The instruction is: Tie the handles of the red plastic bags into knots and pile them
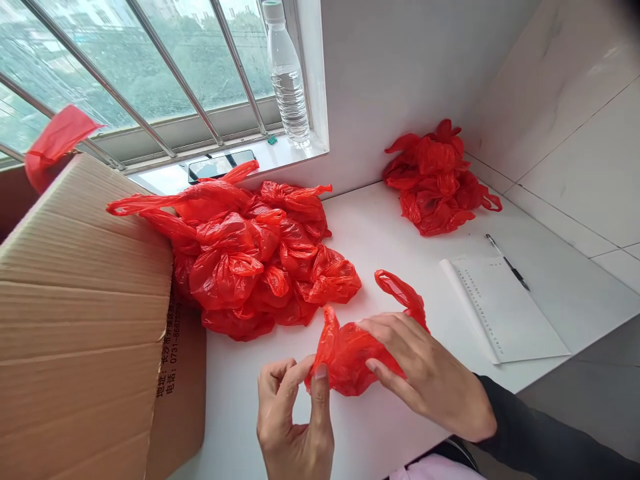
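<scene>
left hand pinches the lower edge of the red plastic bag; right hand clasps its top, likely keeping the slack film bunched. bag lies near the white table front edge, between bag pile and notebook.

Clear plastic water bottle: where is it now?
Head view, top centre: the clear plastic water bottle stands upright on the white window sill, right of a black phone.

One bag, two heaps, one box
</scene>
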The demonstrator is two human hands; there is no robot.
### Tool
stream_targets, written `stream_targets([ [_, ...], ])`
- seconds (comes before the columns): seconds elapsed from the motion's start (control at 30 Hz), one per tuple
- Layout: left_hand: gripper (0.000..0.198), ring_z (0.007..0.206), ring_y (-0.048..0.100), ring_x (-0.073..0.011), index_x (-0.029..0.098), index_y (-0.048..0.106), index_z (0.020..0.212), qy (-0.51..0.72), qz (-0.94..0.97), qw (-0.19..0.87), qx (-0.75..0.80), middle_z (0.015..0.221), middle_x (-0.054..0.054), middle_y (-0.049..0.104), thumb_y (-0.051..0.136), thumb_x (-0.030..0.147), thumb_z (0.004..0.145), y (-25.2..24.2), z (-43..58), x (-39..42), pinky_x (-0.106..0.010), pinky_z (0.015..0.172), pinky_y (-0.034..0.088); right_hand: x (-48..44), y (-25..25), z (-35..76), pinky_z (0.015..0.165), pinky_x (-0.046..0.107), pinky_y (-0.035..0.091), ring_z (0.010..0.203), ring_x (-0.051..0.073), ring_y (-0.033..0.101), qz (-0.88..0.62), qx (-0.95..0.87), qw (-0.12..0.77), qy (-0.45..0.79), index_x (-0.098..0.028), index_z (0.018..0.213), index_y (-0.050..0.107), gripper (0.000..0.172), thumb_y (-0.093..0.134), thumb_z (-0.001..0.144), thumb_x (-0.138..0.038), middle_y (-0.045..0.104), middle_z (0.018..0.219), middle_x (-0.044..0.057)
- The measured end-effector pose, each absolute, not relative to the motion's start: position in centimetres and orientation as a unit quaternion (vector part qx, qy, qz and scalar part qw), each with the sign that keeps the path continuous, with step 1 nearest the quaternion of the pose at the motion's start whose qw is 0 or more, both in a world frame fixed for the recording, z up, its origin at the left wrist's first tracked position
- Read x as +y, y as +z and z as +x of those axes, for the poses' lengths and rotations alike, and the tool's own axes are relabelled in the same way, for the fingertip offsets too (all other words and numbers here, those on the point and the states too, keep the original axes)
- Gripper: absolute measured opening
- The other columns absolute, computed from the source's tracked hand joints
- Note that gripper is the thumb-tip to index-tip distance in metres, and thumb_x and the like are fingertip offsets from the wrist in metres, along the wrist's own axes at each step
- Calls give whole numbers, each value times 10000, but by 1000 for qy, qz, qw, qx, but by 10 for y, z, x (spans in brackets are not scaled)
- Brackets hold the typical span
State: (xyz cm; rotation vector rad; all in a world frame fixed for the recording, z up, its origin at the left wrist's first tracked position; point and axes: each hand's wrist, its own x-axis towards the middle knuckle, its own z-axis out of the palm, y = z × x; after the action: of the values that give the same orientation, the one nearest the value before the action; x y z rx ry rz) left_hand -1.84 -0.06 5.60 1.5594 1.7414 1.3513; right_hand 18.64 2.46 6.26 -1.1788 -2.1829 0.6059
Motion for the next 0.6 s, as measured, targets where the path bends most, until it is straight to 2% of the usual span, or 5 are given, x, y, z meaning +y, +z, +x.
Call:
stream_targets([
  [0.07, 99, 682, 518, -171, 281, 754, 959, 501, 519, 244, 648, 759, 17, 556, 661, 279, 924, 58, -18, -3, -294, 641, 430, 28, 57, 185, 895, 505, 506, 960, 285, 592, -442, -833, 255, 215, -189, 1228, 565, 224, 458, 1036, -143, 657, 1057, 96],
  [0.17, 199, 650, 545, -173, 247, 749, 950, 510, 417, 328, 677, 726, 14, 624, 617, 396, 949, 59, -13, -8, -289, 614, 437, 28, 54, 185, 760, 437, 504, 793, 250, 572, -412, -847, 249, 226, -176, 1039, 609, 165, 449, 1031, -133, 635, 861, 66],
  [0.37, 419, 989, 622, -253, 249, 591, 1091, 489, 420, 371, 669, 1052, -41, 655, 788, 450, 781, 58, 9, -7, -379, 942, 447, 16, 53, 173, 564, 348, 421, 642, 206, 579, -396, -860, 159, 280, -185, 939, 610, 375, 284, 1100, -273, 612, 762, 31],
  [0.5, 314, 661, 513, -126, 258, 498, 871, 496, 360, 376, 694, 799, 53, 544, 757, 429, 826, 65, 12, -1, -225, 648, 443, 16, 47, 171, 550, 334, 373, 638, 205, 625, -467, -826, 80, 304, -210, 974, 583, 396, 231, 1117, -322, 631, 782, 11],
  [0.6, 257, 624, 497, -111, 265, 500, 902, 498, 339, 404, 688, 728, 66, 542, 703, 420, 875, 73, 8, 0, -185, 609, 433, 22, 43, 175, 508, 337, 302, 564, 226, 626, -514, -807, -12, 291, -186, 968, 586, 382, 243, 1105, -285, 625, 704, 27],
])
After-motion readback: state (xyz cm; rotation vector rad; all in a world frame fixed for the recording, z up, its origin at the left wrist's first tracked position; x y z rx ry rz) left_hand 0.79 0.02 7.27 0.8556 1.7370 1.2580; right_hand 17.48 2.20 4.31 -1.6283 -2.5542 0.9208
